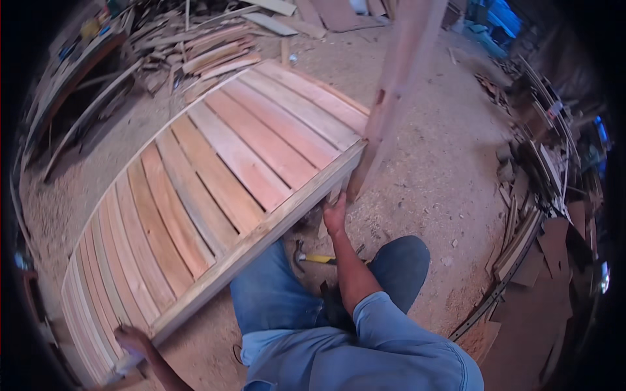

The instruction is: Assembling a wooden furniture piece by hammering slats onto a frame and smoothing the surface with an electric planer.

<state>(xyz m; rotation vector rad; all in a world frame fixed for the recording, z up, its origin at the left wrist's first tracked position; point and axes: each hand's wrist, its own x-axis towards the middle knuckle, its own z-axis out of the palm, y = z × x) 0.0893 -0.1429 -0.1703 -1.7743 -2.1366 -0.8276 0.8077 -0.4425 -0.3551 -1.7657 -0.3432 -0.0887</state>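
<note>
A large slatted wooden frame (215,140) slants across the left half of the view, its planks fixed side by side behind a thick near rail. My left hand (132,342) is closed over that rail by its lower left end. At the right end my right hand (334,214) is raised just under the rail, its fingers round a pale wooden part of the frame; they are partly hidden. A long wooden post (398,85) rises beside the frame's right corner. A claw hammer (317,259) with a yellow and black handle lies between my legs.
Stacked boards and offcuts (218,52) lie behind the frame. At the far left stands a curved wooden piece (91,117). Along the right side are more scrap wood (521,251) and brown sheets (541,306). Sawdust and chips cover the dirt floor (437,176).
</note>
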